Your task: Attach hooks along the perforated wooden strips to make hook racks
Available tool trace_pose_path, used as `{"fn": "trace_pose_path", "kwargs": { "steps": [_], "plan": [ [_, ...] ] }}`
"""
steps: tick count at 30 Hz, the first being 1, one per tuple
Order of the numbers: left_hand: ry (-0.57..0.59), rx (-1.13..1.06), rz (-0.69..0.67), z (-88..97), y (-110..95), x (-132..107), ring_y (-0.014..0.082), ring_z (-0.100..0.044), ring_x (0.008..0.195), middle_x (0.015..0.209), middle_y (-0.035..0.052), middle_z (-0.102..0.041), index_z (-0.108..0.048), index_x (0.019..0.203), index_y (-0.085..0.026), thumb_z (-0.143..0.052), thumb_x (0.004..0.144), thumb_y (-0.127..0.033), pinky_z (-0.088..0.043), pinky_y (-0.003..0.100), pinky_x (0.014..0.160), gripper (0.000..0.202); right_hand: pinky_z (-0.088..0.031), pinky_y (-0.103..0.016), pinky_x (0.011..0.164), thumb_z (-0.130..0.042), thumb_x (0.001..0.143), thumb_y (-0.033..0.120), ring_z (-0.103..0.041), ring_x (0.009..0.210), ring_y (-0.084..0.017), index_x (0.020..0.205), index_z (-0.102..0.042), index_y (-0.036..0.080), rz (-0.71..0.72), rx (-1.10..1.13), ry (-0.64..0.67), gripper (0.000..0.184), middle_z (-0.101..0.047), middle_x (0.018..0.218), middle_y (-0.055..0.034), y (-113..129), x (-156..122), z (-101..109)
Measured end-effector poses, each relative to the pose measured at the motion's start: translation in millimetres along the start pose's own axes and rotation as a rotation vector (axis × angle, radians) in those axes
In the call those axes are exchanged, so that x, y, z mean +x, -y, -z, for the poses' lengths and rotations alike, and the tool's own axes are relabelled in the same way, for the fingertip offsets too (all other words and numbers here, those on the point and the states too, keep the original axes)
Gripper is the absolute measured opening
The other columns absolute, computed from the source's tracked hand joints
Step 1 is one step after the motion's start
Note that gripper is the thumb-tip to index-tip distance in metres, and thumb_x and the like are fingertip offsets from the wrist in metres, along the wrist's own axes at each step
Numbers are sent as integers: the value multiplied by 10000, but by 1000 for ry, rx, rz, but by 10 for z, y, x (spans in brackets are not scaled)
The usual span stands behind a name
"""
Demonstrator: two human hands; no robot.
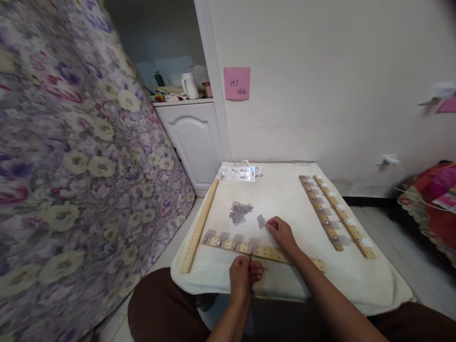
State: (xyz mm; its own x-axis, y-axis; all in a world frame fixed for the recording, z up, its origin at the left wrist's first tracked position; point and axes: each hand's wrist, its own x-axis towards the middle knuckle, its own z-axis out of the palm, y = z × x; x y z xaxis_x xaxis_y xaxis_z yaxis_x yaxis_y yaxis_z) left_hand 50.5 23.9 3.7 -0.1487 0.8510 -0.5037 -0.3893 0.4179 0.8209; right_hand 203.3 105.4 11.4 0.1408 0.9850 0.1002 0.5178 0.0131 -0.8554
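A wooden strip with rows of holes (269, 252) lies slantwise across the near part of the table. Several small metal fittings with greyish tabs are set along its left half. My left hand (243, 275) is closed at the strip's near edge, below the rightmost fitting; whatever its fingertips grip is too small to tell. Above the strip, my right hand (281, 233) is closed in a pinch on a small grey tab with a metal loop (261, 221). Left of it lies a loose heap of similar tabs and metal pieces (240, 213).
A bare holed strip (199, 228) lies along the table's left side. On the right lie one strip with grey tabs (320, 211) and another with white discs (345, 218). Clear packaging (237, 173) sits at the back left of the white-covered table (278, 190). A flowered curtain (89, 156) hangs left.
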Motion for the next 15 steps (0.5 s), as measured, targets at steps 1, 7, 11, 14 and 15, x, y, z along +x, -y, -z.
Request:
{"fn": "trace_pose_path", "kwargs": {
  "steps": [1, 7, 11, 14, 15],
  "plan": [
    [5, 1, -2, 10, 14, 0, 109, -558, 381, 509, 10, -622, -445, 705, -179, -582, 720, -323, -421, 190, 378, 199, -410, -244, 584, -511, 725, 358, -568, 648, -156, 786, -593, 190, -32, -29, -10, 196, -625, 692, -6, -11, 45, -2],
    [27, 18, 17, 46, 40, 21, 110, -550, 377, 494, 4, -616, -432, 700, -185, -581, 701, -336, -409, 192, 376, 212, -340, -217, 525, -515, 722, 366, -557, 628, -138, 702, -587, 218, -125, -203, 1, 166, -633, 680, 12, 13, 155, -96],
    [58, 51, 1, 74, 32, -3, 107, -550, 379, 504, 2, -618, -431, 695, -185, -584, 692, -361, -401, 190, 377, 233, -353, -212, 531, -496, 727, 318, -545, 601, -133, 659, -574, 207, -83, -171, -11, 152, -605, 619, 16, 29, 84, -13],
    [124, 117, -12, 71, 57, -97, 108, -539, 363, 495, -6, -610, -432, 692, -188, -593, 679, -416, -377, 185, 359, 279, -363, -212, 529, -502, 729, 310, -529, 576, -130, 641, -559, 199, -21, -107, -10, 153, -578, 584, 24, 37, -53, 140],
    [164, 136, -10, 53, 64, -146, 110, -534, 355, 495, -6, -610, -437, 698, -189, -597, 674, -437, -367, 185, 352, 297, -363, -213, 523, -503, 735, 313, -521, 565, -129, 641, -554, 198, 4, -82, -6, 157, -566, 573, 27, 46, -118, 200]
  ]
}}
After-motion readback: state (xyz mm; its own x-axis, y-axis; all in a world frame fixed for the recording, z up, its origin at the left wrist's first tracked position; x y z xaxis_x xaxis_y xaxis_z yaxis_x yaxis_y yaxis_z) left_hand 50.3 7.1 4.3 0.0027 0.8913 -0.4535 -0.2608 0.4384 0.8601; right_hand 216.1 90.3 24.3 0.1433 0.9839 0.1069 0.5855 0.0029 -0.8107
